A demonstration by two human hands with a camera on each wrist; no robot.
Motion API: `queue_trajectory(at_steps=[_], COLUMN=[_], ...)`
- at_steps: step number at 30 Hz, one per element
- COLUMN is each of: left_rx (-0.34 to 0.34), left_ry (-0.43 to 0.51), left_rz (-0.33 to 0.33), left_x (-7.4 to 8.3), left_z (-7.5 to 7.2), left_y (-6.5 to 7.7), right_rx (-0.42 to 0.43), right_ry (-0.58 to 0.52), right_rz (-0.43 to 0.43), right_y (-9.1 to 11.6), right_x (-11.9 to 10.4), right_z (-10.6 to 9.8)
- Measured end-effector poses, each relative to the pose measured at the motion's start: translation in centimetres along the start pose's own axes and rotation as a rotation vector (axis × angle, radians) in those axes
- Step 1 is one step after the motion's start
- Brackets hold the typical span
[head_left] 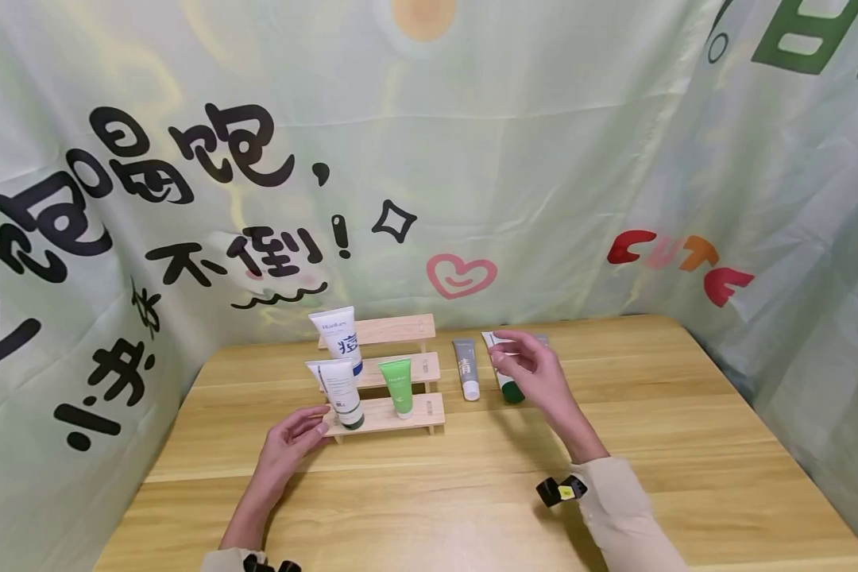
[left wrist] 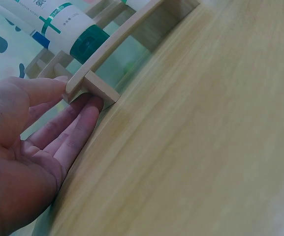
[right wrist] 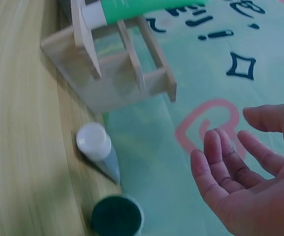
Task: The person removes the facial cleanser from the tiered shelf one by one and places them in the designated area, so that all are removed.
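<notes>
My left hand (head_left: 286, 445) holds the left end of a three-step wooden display rack (head_left: 382, 421); in the left wrist view the thumb lies at the board's edge and the fingers (left wrist: 85, 120) reach beneath, by the leg. On the bottom step stand a white tube with a dark green cap (head_left: 339, 389) and a green tube (head_left: 399, 385). Behind them, a white tube with a blue cap (head_left: 336, 326) is on the middle step. My right hand (head_left: 536, 377), empty with fingers apart, hovers over another white tube with a green cap (head_left: 512, 392) on the table, partly covering it.
A grey tube with a white cap (head_left: 466, 369) lies between the rack and my right hand. Another grey tube (head_left: 543, 339) shows partly behind that hand. A printed cloth (head_left: 543, 183) hangs around the back and sides of the wooden table (head_left: 429, 508).
</notes>
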State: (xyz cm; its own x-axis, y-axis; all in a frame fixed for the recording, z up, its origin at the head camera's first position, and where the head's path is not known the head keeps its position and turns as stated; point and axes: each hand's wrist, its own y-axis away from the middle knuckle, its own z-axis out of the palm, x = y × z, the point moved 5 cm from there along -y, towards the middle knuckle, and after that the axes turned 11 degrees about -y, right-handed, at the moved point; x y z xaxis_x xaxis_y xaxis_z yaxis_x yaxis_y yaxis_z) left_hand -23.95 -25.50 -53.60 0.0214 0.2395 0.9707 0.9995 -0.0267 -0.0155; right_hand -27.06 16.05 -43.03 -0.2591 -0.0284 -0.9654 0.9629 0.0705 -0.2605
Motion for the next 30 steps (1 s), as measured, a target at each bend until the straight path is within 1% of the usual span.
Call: queue_trajectory(at_steps=[4, 9, 13, 17, 24, 30], left_rx=[0.004, -0.004, 0.000, -0.010, -0.004, 0.000], left_ry=[-0.004, -0.002, 0.012, 0.012, 0.008, -0.001], left_rz=[-0.020, -0.019, -0.004, 0.007, 0.002, -0.008], left_x=[-0.1, -0.2, -0.1, 0.0, 0.0, 0.0], left_z=[0.0, 0.0, -0.2, -0.2, -0.1, 0.0], left_y=[0.1, 0.1, 0.1, 0.1, 0.1, 0.0], right_rx=[-0.040, -0.085, -0.128, -0.169, -0.242, -0.286], right_ry=[-0.048, -0.098, -0.088, -0.065, -0.105, -0.111], right_rz=[-0.001, 0.004, -0.017, -0.036, -0.052, -0.042], right_y=[0.1, 0.2, -0.3, -0.8, -1.9, -3.0], right_x=[-0.4, -1.1, -1.7, -2.8, -4.4, -5.3], right_z=[1.4, 3.1, 4.6, 6.3, 9.4, 11.4])
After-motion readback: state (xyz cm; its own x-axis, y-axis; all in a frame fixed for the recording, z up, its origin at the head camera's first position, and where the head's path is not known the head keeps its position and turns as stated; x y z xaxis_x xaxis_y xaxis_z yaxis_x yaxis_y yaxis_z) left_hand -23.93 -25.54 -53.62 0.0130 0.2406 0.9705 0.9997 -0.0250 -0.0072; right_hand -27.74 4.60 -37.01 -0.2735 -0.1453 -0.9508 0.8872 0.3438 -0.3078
